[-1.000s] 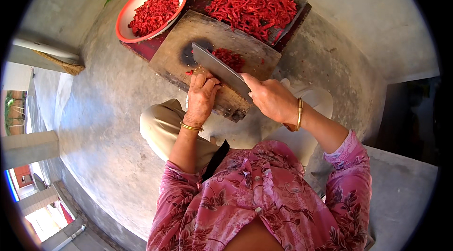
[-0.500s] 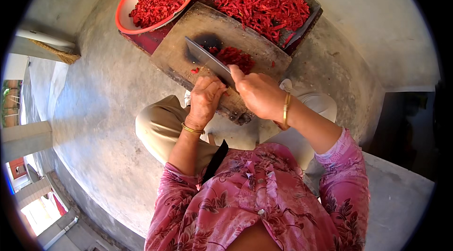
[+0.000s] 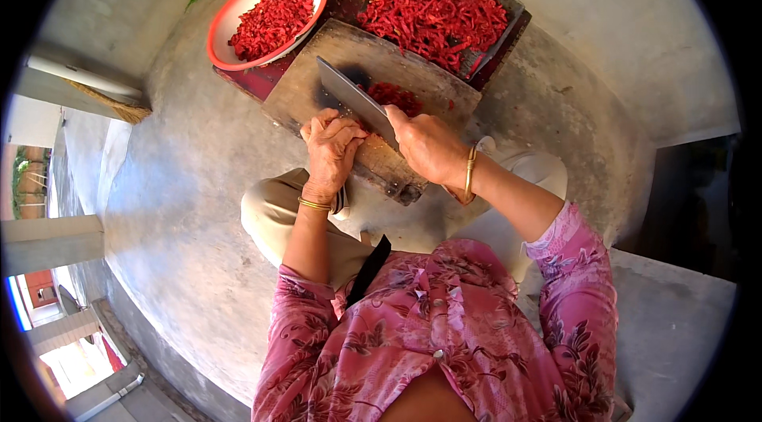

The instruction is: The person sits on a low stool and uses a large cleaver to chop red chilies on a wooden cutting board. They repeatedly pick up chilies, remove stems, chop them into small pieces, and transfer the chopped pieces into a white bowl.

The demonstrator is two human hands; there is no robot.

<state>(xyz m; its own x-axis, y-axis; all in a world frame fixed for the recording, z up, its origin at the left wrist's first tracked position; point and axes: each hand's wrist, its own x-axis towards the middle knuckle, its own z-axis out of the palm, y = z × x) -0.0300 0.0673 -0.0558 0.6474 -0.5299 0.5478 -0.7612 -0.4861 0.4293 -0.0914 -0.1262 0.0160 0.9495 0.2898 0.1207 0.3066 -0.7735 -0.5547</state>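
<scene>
Head view: right hand point(image 3: 429, 148) was clenched round cleaver point(image 3: 353, 98), blade running toward 10 o'clock; chilli pile point(image 3: 394, 95) just beyond at 12; left hand point(image 3: 332, 144) curled, probably pinning chillies.

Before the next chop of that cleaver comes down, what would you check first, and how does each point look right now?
1. Right hand grips the cleaver handle: ok.
2. Left hand fingers curled, but close beside the blade: not ok.
3. Chopped red chillies lie on the wooden chopping board, past the blade: ok.
4. Board lies flat on the ground: cannot tell.
5. Red-rimmed bowl and dark tray lie away from the blade: ok.
</scene>
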